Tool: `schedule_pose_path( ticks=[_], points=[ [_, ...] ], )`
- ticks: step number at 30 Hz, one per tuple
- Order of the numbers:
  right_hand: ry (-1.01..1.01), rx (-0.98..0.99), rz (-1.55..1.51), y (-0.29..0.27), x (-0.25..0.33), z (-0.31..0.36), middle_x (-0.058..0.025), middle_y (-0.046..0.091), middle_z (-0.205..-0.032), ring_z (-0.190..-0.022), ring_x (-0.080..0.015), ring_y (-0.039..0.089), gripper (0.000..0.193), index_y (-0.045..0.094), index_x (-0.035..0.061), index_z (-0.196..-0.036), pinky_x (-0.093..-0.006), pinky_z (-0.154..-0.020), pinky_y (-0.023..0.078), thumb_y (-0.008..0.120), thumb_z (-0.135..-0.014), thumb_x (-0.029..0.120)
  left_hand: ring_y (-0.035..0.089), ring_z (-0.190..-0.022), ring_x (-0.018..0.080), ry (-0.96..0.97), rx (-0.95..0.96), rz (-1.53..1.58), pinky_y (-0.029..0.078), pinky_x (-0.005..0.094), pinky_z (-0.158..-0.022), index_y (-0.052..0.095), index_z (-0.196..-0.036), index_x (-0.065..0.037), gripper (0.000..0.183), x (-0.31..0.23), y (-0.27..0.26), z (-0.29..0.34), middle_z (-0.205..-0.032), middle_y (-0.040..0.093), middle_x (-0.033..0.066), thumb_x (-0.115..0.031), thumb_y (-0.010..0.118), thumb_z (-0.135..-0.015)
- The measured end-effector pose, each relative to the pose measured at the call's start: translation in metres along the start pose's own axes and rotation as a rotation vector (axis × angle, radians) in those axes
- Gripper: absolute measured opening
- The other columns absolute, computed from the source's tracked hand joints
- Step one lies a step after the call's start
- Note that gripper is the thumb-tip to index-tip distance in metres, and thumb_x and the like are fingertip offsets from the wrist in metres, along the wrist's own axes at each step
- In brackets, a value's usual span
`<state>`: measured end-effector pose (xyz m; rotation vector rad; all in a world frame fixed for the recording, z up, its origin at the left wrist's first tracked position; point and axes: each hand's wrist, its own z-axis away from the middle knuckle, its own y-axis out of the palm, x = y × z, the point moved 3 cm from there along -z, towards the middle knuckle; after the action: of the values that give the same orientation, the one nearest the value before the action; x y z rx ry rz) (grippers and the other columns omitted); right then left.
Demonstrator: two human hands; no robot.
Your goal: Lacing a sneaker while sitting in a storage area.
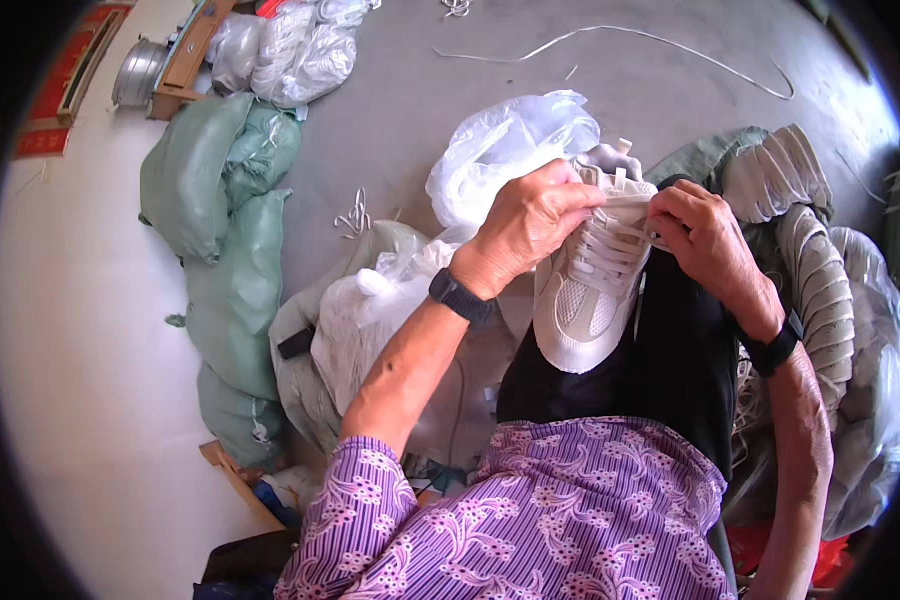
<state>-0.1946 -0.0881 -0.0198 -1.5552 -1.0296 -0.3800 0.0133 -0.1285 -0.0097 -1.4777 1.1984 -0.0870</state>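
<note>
A white sneaker (587, 285) rests on my lap against my black trousers, its toe pointing toward me. Flat white shoelaces (605, 250) cross its front in several rows. My left hand (535, 215) pinches lace at the upper left of the lacing, thumb and forefinger together. On the other side, my right hand (705, 230) is closed on lace at the shoe's upper right edge. Between the two hands the lace lies across the tongue. The lace ends are hidden by my fingers.
Beyond my left hand is a clear plastic bag (510, 135). Stacked pale shoe parts (815, 290) lie at my right. Green sacks (230, 300) line the left wall; a white bag (360, 320) sits nearer. A long white cord (610, 30) and a small lace bundle (355, 213) lie on the floor.
</note>
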Motion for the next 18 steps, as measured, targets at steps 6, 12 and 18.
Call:
schedule_pose_path(
  ticks=[6, 12, 18],
  points=[
    [0.088, 0.036, -0.039, 0.001, 0.004, -0.003, -0.0132, 0.058, -0.077, -0.073, -0.0307, 0.06, 0.006, 0.06, -0.0009, -0.084, -0.0368, -0.066, 0.048, 0.061, -0.079, 0.003, 0.061, -0.071, 0.0251, 0.174, -0.014, -0.124, 0.051, 0.0352, -0.062, 0.066, -0.091, -0.008, 0.016, -0.002, 0.001, -0.007, -0.078, 0.057, 0.0078, -0.004, 0.068, -0.075],
    [0.113, 0.031, -0.03, 0.0, 0.013, -0.004, -0.0126, 0.059, -0.077, -0.071, -0.029, 0.061, 0.006, 0.061, -0.0007, -0.084, -0.035, -0.065, 0.049, 0.062, -0.079, 0.002, 0.061, -0.077, 0.0315, -0.031, 0.057, -0.18, 0.05, 0.0412, -0.066, 0.055, -0.085, -0.004, 0.007, -0.011, 0.001, 0.003, -0.08, 0.058, 0.0114, -0.007, 0.057, -0.079],
    [0.059, 0.021, -0.038, 0.009, 0.021, -0.013, -0.0129, 0.06, -0.078, -0.071, -0.0289, 0.062, 0.006, 0.062, -0.0002, -0.085, -0.0351, -0.064, 0.049, 0.062, -0.08, 0.002, 0.061, -0.074, 0.0312, -0.204, 0.067, 0.041, 0.049, 0.0415, -0.068, 0.055, -0.084, -0.002, 0.006, -0.015, 0.0, 0.013, -0.077, 0.06, 0.013, -0.006, 0.055, -0.079]
  ],
)
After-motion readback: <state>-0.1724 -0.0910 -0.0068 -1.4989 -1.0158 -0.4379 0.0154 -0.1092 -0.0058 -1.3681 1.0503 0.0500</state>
